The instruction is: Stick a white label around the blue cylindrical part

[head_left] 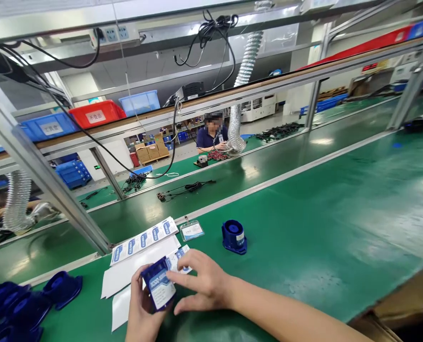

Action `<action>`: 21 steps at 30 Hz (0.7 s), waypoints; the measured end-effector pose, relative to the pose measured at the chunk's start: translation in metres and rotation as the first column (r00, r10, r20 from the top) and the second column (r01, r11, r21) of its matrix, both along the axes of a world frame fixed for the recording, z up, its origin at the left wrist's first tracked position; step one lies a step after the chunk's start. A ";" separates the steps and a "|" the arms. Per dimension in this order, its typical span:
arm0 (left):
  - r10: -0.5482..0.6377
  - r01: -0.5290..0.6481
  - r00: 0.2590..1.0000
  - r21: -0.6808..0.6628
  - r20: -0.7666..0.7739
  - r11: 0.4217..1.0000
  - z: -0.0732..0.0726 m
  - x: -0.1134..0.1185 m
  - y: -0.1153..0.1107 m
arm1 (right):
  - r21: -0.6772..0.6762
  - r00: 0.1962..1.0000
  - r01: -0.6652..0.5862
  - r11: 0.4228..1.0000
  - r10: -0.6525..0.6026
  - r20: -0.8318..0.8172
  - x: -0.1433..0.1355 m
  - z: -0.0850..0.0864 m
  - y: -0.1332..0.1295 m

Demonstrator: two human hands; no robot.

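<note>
- The left hand had its grip closed around a blue part, holding it just above the near edge of the green table.
- The right hand reached in from the right; its fingers lay on a white label on the part's face, and its grip held nothing.
- Under and behind the hands lay white backing sheets, and a label strip sat at their far edge.
- At the left edge of the table sat a cluster of blue parts.
- Just past the hands, to the right, a second blue part stood alone, with a small badge beside it.
- Farther out, on the belt, lay black cables.
- A slanted metal post crossed the left side.
- At the far table a person sat near a ribbed hose.
- On the shelf above stood a red bin and blue bins.
</note>
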State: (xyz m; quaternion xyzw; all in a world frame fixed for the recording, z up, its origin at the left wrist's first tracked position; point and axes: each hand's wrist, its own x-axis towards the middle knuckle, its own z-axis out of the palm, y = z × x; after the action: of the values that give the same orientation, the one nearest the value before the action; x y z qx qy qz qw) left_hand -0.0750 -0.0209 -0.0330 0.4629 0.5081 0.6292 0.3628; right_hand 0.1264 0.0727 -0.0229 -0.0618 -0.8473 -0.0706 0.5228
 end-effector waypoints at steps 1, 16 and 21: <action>-0.010 0.010 1.000 0.010 -0.030 1.000 0.001 -0.001 -0.001 | -0.027 1.000 0.001 1.000 0.000 0.027 0.000 -0.002 0.003; -0.339 0.336 0.939 -0.061 -0.052 0.940 -0.019 -0.016 -0.016 | 0.135 0.975 -0.080 0.988 0.050 0.216 -0.008 -0.007 -0.010; -0.341 0.338 0.940 -0.111 -0.002 0.934 -0.012 -0.019 -0.011 | 0.188 0.965 -0.140 0.972 0.091 0.247 -0.009 0.001 -0.020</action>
State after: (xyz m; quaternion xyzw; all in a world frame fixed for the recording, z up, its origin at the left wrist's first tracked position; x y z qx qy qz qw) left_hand -0.0942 -0.0322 -0.0450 0.5298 0.4579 0.5236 0.4853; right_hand 0.1176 0.0527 -0.0218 0.0507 -0.8940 -0.1329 0.4249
